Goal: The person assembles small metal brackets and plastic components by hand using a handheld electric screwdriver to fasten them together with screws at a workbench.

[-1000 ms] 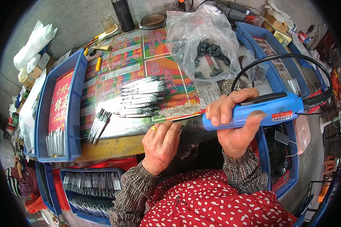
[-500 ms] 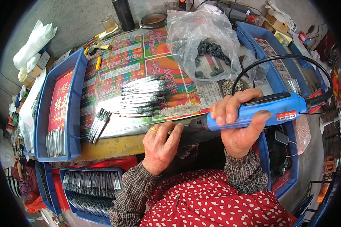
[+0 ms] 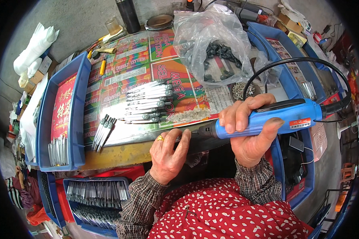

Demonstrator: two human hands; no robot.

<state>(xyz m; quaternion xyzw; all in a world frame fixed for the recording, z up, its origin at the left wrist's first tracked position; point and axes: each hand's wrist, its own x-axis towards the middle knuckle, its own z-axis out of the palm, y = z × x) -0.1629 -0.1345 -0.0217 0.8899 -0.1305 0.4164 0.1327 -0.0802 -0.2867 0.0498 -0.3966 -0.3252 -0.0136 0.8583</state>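
A blue electric screwdriver (image 3: pixel 293 113) with a black nose lies nearly level in my right hand (image 3: pixel 249 148), whose fingers and thumb wrap round its body. Its nose points left at my left hand (image 3: pixel 168 156). That hand is closed in a pinch at the tip of the tool, by the table's front edge; the small piece in its fingers is mostly hidden. Behind my hands, a pile of thin tools with clear handles and dark heads (image 3: pixel 147 99) lies on the table. A few more (image 3: pixel 103 132) lie slantwise to its left.
A clear plastic bag (image 3: pixel 187 47) holds dark plastic parts (image 3: pixel 223 55). Beside it is a bowl of small screws (image 3: pixel 239 91). Blue trays (image 3: pixel 79 119) stand at left and right; another, below left, holds rows of clear-handled pieces (image 3: pixel 95 193). A black cable (image 3: pixel 303 59) loops above the screwdriver.
The screwdriver and my right hand have shifted very slightly left, toward my left hand. Both hands keep their grips.
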